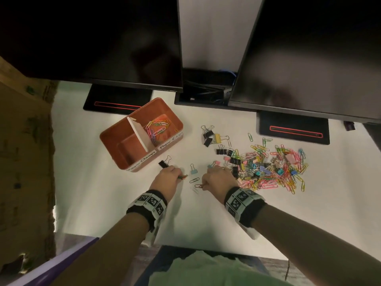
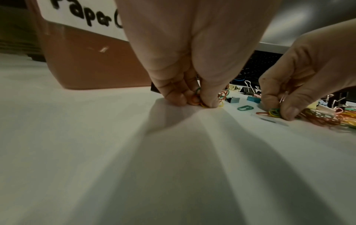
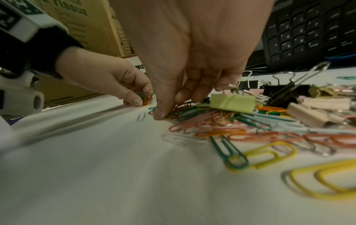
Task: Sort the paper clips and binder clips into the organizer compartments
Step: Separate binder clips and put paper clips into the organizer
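Observation:
A brown two-compartment organizer [image 1: 115, 139] stands at the back left, with coloured paper clips [image 1: 158, 125] in its right half. Its left half looks empty. My left hand [image 1: 172, 174] [image 2: 194, 100] rests on the table just right of a black binder clip [image 1: 164, 163] and pinches a small bunch of paper clips [image 2: 221, 95] [image 3: 146, 95]. My right hand [image 1: 216, 178] [image 3: 173, 106] pinches paper clips [image 2: 273, 111] at the left edge of a mixed pile [image 1: 272, 170] of paper clips and binder clips.
Two dark monitors [image 1: 92, 38] [image 1: 313, 54] hang over the back of the white table [image 1: 103, 203], their stands [image 1: 117, 100] behind the organizer and pile. A blue binder clip [image 1: 193, 171] and loose paper clips [image 1: 194, 180] lie between my hands. Cardboard boxes [image 1: 24, 141] flank the left edge.

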A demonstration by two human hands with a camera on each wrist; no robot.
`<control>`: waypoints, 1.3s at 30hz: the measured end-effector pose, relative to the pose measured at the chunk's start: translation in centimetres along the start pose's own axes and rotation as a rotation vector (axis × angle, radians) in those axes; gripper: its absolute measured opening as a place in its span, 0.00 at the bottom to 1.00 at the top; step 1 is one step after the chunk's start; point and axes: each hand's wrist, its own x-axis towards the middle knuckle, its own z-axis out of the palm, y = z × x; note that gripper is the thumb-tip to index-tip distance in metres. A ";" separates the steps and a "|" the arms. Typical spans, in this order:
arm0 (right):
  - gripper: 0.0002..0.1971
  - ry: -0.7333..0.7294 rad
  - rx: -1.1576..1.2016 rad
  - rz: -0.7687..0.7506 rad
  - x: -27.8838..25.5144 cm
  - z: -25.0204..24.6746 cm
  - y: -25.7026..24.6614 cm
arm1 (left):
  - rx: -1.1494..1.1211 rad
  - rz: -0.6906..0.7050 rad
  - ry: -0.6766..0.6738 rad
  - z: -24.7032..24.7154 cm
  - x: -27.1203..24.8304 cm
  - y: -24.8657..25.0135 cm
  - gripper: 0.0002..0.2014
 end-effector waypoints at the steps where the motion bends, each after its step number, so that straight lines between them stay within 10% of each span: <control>1: 0.12 -0.002 0.031 -0.010 0.0 0.0 0.0 | 0.000 0.002 0.002 0.0 0.0 0.0 0.06; 23: 0.11 -0.171 -0.026 -0.123 1.3 -1.8 0.0 | -0.083 -0.018 -0.025 -2.1 -0.3 1.3 0.07; 31: 0.07 0.183 0.256 -0.203 2.5 -10.7 -2.9 | -0.156 -0.030 0.361 -12.7 0.1 2.8 0.07; 39: 0.16 0.268 0.341 0.008 10.9 -14.5 -7.9 | -0.064 -0.198 0.240 -16.4 3.6 1.8 0.24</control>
